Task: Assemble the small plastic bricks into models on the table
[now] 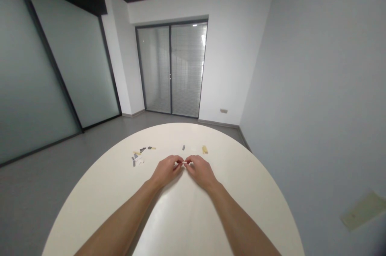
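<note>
My left hand (165, 171) and my right hand (200, 171) meet near the middle of a round white table (187, 216). Between their fingertips, both pinch a small white piece (183, 162), mostly hidden by my fingers. To the left of my hands lies a loose scatter of small white, grey and yellow parts (138, 158). Ahead of my fingers are a small dark grey part (183, 148) and a small yellow part (205, 150), lying apart from each other.
The round table's far rim (181, 124) curves close to a grey floor (75, 175). Frosted glass partitions (69, 59) stand at the left, a glazed double door with blinds (171, 69) at the back, and a pale wall (301, 67) at the right.
</note>
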Action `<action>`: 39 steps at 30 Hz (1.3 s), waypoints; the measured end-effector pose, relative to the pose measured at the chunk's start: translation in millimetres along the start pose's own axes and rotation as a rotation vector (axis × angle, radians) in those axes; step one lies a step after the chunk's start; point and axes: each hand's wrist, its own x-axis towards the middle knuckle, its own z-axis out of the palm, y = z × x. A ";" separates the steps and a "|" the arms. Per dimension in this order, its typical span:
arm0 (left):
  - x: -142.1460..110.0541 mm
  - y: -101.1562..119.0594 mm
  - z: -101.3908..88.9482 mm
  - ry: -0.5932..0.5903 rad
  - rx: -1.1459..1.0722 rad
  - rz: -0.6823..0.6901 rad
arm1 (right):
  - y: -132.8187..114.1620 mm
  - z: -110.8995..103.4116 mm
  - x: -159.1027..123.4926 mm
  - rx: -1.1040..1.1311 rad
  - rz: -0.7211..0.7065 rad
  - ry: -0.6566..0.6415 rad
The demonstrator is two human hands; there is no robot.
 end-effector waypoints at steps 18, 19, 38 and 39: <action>-0.2 5.9 -3.4 0.024 -0.072 0.027 | -1.5 -0.4 -0.5 0.029 0.014 -0.023; -0.1 6.7 -3.6 0.020 -0.072 0.014 | -1.9 -1.0 -0.6 0.029 0.019 -0.026; -0.5 6.0 -3.3 -0.003 0.001 -0.038 | -2.8 -2.5 -1.3 0.045 -0.009 -0.004; -0.5 6.1 -3.4 -0.006 0.001 -0.040 | -3.0 -2.7 -1.3 0.048 -0.012 -0.004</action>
